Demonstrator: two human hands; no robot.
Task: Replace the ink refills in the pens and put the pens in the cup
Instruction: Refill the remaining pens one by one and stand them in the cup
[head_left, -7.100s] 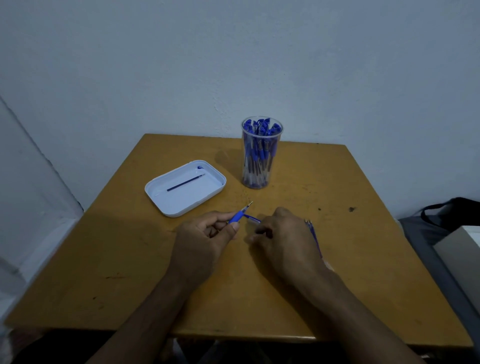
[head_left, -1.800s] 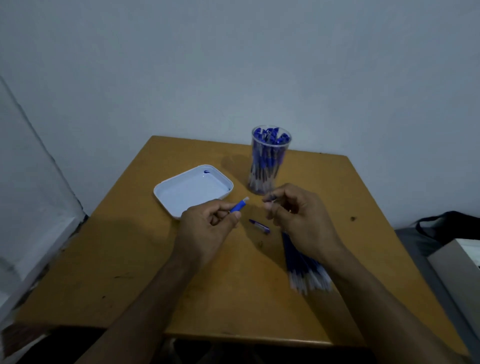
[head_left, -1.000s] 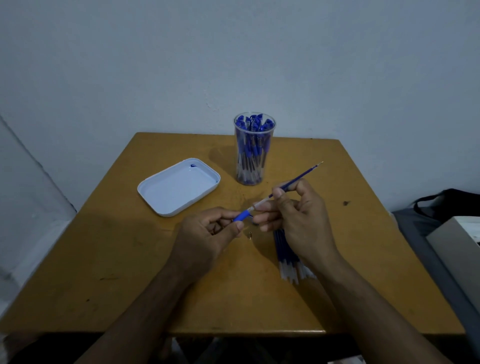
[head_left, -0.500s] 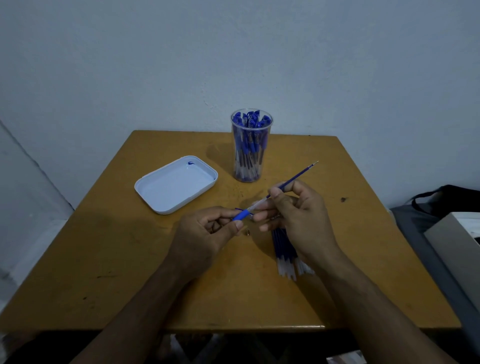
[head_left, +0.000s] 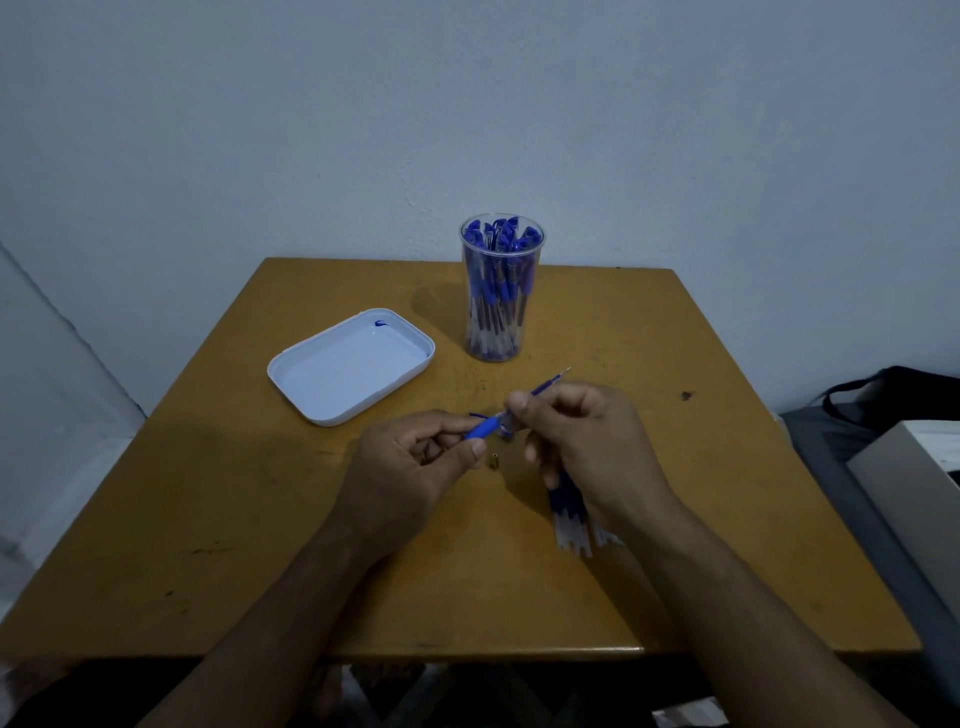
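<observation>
Tray (head_left: 311, 387) left of cup (head_left: 500, 332); both behind hands, on table (head_left: 208, 545).

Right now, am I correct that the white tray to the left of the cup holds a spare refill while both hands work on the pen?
Not quite: the head view shows no refill in the white tray, only a small blue ink mark near its far rim. The rest stands: it lies left of the cup, and the left hand and right hand both work on the pen.
</observation>
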